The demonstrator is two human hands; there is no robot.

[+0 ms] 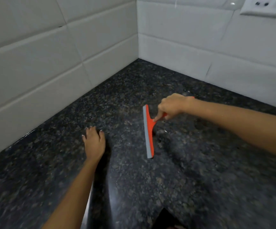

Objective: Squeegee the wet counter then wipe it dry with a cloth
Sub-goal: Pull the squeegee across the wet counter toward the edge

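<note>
A dark speckled granite counter [191, 171] fills the lower view, in a corner between two tiled walls. My right hand [172, 106] grips the handle of an orange squeegee [148, 129], forefinger stretched along its neck. Its grey rubber blade rests on the counter and runs from far to near. A few small water drops glint to the right of the blade. My left hand [94, 142] lies flat on the counter to the left of the squeegee, fingers apart, holding nothing. No cloth is in view.
White tiled walls [51, 63] close the counter at the left and the back, meeting in a corner [138, 58]. A white wall socket [264, 7] sits at the top right. The counter's front edge has a dark gap [165, 219] at the bottom.
</note>
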